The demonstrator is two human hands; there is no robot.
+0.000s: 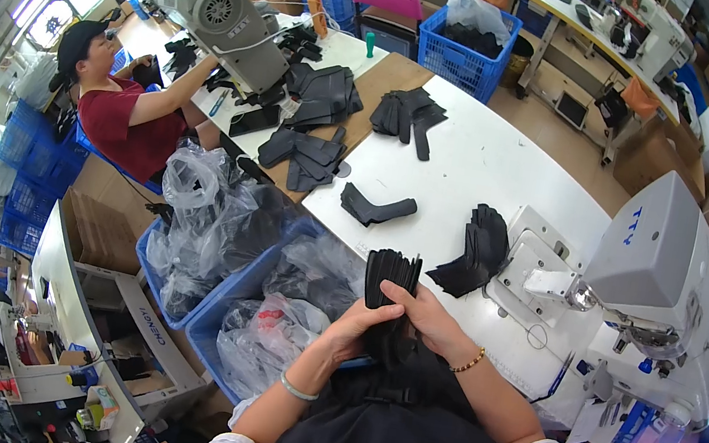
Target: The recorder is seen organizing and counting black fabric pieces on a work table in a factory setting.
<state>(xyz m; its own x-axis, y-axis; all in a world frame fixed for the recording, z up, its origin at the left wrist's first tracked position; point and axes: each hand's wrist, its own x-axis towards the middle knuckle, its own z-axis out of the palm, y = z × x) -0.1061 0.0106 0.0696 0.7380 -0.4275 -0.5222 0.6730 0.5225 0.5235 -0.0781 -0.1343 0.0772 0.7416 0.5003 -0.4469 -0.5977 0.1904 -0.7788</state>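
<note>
Close to my body, at the table's front edge, a thick stack of black cut pieces (390, 273) stands upright between my hands. They look like fabric or leather, but I cannot make out which. My left hand (357, 325) wraps its left side, and my right hand (439, 319) closes on its right side, the thumbs nearly meeting in front. The lower part of the stack is hidden by my hands. Just beyond lies a bent black piece (377, 208) on the white table (463, 169). A fanned pile of black pieces (478, 251) rests right of it, beside the sewing machine (652, 257).
Farther left, more black piles (323, 93) cover the table by a second sewing machine (228, 24), where a person in a red shirt (136, 116) works. Blue crates with plastic bags (273, 338) stand left of me. A pen (551, 388) lies near my right forearm.
</note>
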